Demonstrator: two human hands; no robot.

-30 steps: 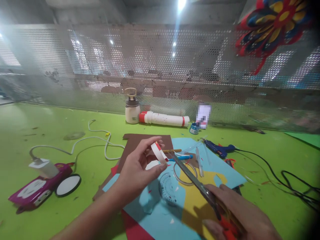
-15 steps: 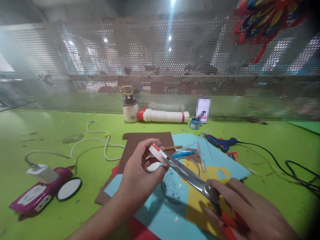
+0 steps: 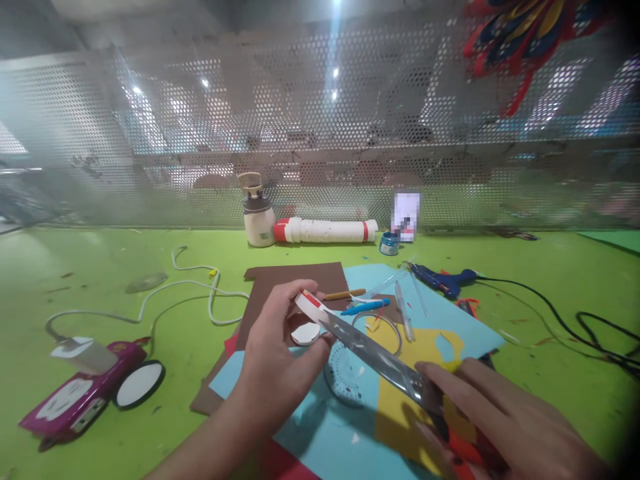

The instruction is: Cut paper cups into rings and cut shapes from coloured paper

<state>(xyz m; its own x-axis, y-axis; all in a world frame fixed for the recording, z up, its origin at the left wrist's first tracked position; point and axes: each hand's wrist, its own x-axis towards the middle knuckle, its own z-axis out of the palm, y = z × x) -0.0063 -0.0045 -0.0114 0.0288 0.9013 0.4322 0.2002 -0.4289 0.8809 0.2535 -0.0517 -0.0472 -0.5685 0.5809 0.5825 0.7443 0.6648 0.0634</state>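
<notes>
Nearest, the right hand is wrapped around the orange handles of the scissors, whose blades slant up and leftward over the papers; the blades look almost together, though whether they have bitten into anything I cannot tell. Just beyond their point, the left hand pinches a short white strip with red on it, fingers at its upper end and thumb near the lower, held in the air above the sheets. The thumb is the chief worry: it lies right beside the scissor tips, so a slip of the blades or a late squeeze could nick it. The strip is bowed and gripped only near its ends, so pressure from the metal might twist it and send a cut astray. Below lie a yellow sheet, a blue sheet and a protractor; small scraps dropped there would be easy to lose among the paper bits. A white disc sits under the strip, beside a blue pen and a brown sheet. Farther right on the bench rests a glue gun; its loose cord could snag a wide-swinging sleeve or elbow. At the back lie a white tube and a small jar, well apart from both hands.
</notes>
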